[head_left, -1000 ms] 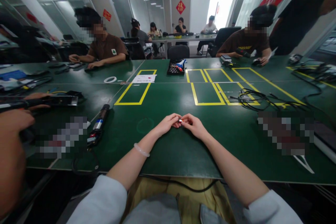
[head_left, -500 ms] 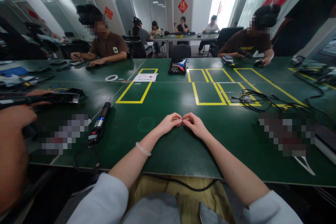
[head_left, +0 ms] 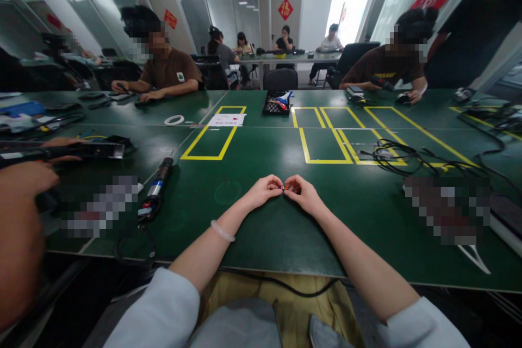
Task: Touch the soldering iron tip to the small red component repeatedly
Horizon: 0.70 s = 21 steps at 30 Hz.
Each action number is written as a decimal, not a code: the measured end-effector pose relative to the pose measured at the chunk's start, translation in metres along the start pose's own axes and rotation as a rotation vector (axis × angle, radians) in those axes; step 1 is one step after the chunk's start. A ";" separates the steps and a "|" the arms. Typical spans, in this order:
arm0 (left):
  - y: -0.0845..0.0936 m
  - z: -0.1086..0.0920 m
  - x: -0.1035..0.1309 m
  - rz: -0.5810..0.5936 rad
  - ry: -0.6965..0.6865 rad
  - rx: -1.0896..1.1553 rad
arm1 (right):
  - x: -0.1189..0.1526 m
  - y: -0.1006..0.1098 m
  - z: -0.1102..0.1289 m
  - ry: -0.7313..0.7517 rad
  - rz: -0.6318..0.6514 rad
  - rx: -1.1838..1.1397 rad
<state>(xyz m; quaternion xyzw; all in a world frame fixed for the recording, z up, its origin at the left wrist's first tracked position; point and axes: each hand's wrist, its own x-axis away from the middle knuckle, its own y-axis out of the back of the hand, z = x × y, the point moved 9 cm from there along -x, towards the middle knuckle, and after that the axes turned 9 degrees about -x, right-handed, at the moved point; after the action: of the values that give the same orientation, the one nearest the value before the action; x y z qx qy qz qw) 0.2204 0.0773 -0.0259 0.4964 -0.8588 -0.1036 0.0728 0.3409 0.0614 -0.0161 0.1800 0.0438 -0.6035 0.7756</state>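
On my feed the left hand (head_left: 265, 191) and right hand (head_left: 305, 194) meet, fingertips nearly closed on a small piece (head_left: 284, 188) between them; I judge handling under way, what is left I can't tell; beyond the fingers sits a black tray (head_left: 274, 113)

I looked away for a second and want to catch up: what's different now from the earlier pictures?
The left hand and right hand have shifted their fingers slightly around a small part; its orange bit, hidden in the last picture, now shows by the right fingers. I can't tell whether it turned. No clear release or new pickup shows. The black tray and white ring stayed put.
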 end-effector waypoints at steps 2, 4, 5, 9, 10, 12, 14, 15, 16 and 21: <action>0.000 -0.001 0.000 0.000 -0.005 0.002 | 0.000 0.000 -0.003 -0.008 0.004 0.010; 0.000 -0.001 0.000 -0.004 -0.005 0.005 | 0.000 0.000 -0.005 -0.010 0.008 0.021; 0.000 -0.001 0.000 -0.008 -0.004 0.003 | 0.000 0.000 -0.005 -0.009 0.010 0.027; 0.000 0.000 -0.001 -0.015 0.021 -0.006 | 0.000 0.000 -0.004 0.003 0.009 0.041; 0.000 0.001 -0.001 -0.015 0.030 -0.001 | 0.000 0.001 -0.004 0.004 0.008 0.043; -0.001 0.001 -0.002 -0.012 0.040 0.013 | 0.000 0.001 -0.003 0.005 0.008 0.051; -0.001 0.001 -0.002 -0.008 0.038 0.009 | 0.000 0.000 -0.001 0.010 0.012 0.055; 0.000 0.000 -0.002 -0.005 0.033 -0.002 | 0.000 0.000 0.000 0.015 0.014 0.056; 0.000 0.000 -0.002 -0.005 0.029 -0.014 | 0.001 -0.001 0.001 0.019 0.016 0.058; 0.001 0.002 0.000 -0.015 0.035 -0.055 | 0.002 -0.003 0.004 0.027 0.023 0.074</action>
<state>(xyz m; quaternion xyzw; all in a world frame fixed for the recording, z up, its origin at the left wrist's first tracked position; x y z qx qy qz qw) 0.2192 0.0784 -0.0279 0.5025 -0.8504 -0.1193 0.1007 0.3380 0.0577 -0.0132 0.2171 0.0299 -0.5933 0.7746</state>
